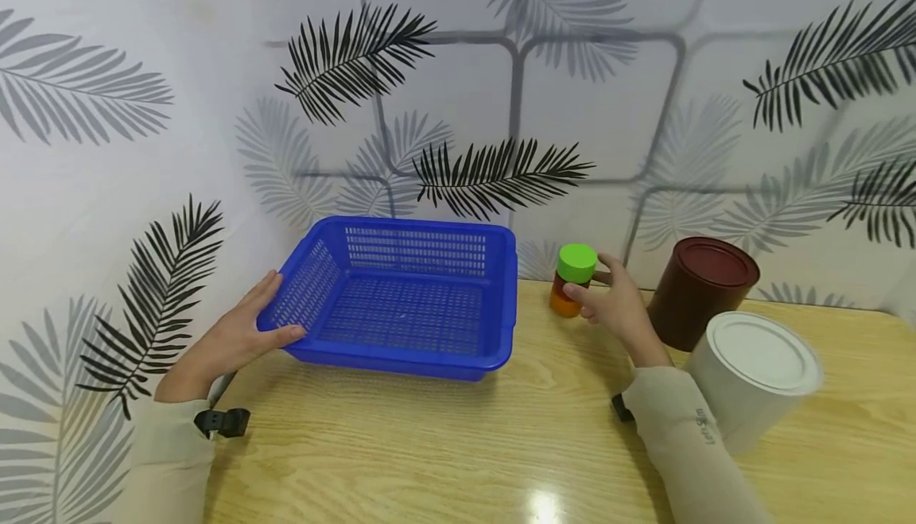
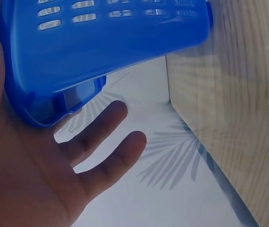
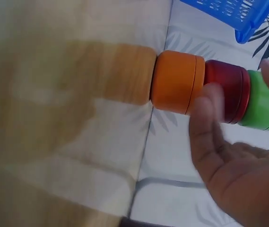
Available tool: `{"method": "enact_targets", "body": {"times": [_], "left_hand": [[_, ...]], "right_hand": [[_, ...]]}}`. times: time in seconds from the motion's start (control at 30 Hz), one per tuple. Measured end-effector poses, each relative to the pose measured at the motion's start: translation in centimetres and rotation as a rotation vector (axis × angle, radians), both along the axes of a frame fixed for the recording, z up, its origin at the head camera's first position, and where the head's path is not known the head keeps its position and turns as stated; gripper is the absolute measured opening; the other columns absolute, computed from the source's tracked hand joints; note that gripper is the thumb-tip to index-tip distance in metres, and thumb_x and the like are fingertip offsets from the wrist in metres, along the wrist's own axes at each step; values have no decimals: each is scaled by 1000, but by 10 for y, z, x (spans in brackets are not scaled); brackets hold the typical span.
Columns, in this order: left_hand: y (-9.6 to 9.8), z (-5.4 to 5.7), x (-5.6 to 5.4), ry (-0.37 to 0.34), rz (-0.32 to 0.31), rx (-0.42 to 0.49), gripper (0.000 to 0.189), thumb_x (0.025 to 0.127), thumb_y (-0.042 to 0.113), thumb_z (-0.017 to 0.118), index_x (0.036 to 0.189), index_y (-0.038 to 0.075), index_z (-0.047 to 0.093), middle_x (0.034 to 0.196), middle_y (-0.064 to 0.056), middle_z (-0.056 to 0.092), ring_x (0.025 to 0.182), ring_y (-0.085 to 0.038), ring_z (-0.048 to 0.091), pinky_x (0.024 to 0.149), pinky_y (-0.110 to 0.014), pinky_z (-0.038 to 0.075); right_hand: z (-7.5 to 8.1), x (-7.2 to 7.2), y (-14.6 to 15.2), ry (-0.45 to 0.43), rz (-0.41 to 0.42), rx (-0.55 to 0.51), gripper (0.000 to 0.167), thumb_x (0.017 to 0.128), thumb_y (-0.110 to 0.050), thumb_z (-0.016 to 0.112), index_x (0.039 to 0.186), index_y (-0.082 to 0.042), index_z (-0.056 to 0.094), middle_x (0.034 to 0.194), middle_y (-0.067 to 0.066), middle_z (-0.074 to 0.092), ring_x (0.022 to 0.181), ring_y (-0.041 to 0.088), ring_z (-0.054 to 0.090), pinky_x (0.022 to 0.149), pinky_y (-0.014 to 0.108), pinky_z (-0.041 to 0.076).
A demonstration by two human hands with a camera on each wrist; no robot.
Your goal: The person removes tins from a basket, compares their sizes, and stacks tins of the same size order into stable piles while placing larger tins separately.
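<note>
A blue plastic basket (image 1: 390,361) with slotted walls stands on the table at the left. My left hand (image 1: 239,337) is at its left end, the thumb by the near corner and the fingers spread along the outer side. In the left wrist view two fingers (image 2: 115,158) stretch out straight past the basket (image 2: 101,52). Against the wall is a stack of three small round canisters, orange (image 3: 177,80), dark red (image 3: 224,90) and green (image 3: 262,101). My right hand (image 1: 615,305) reaches around the stack, thumb in front, a gap showing beside the green one.
A big brown canister (image 1: 673,301) and a white canister (image 1: 747,397), both lidded, stand on the right by my right forearm. Leaf-patterned wall covering (image 1: 458,95) rises behind the wooden table (image 1: 429,444) and along its left side.
</note>
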State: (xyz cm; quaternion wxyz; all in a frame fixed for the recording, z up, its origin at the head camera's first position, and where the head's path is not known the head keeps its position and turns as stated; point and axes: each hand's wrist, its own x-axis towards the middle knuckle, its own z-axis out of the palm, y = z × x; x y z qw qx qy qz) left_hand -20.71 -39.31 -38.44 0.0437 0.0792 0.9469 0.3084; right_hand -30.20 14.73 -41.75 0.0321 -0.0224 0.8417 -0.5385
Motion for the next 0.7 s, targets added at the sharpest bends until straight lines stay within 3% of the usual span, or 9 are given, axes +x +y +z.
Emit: {"method": "enact_targets", "body": {"times": [0.07, 0.13, 0.2, 0.33, 0.5, 0.7], "left_hand": [[-3, -1, 0, 3, 7, -6, 108, 93, 51, 69, 162, 9, -2, 168, -13, -8, 149, -49, -1, 106, -78, 15], [-5, -1, -1, 7, 9, -9, 108, 93, 51, 69, 162, 9, -2, 168, -14, -8, 149, -50, -1, 106, -78, 14], [-6, -1, -1, 10, 14, -19, 108, 93, 51, 69, 162, 8, -2, 168, -16, -7, 148, -52, -1, 106, -78, 13], [-5, 2, -3, 46, 44, -70, 106, 94, 54, 65, 162, 6, 1, 167, -22, -2, 146, -56, 2, 105, -79, 12], [8, 7, -1, 189, 60, -121, 96, 97, 53, 61, 161, 1, 14, 164, -29, 10, 143, -59, 12, 103, -80, 12], [52, 8, -1, 373, -22, -192, 97, 94, 62, 60, 160, 1, 24, 162, -29, 17, 145, -53, 17, 109, -74, 12]], "right_hand": [[0, 5, -3, -12, -6, 75, 106, 93, -41, 74, 164, -13, 1, 157, 28, 32, 120, 48, 56, 97, 58, 48], [-1, 10, -7, -1, -12, 165, 109, 93, -42, 73, 163, -11, -5, 157, 31, 29, 131, 50, 46, 104, 62, 41], [-2, 17, -11, 40, -15, 241, 108, 94, -40, 72, 162, -8, -7, 156, 33, 29, 132, 51, 44, 104, 63, 39], [-7, 32, -17, 155, -6, 308, 101, 96, -33, 70, 162, -2, 0, 153, 34, 33, 123, 50, 53, 98, 61, 46], [-10, 53, -25, 222, 57, 392, 87, 99, -35, 66, 160, 2, 15, 157, 31, 28, 142, 51, 27, 112, 65, 26], [-12, 75, -26, 196, 112, 406, 84, 100, -46, 61, 159, 0, 23, 161, 31, 19, 148, 52, 9, 114, 68, 13]]}}
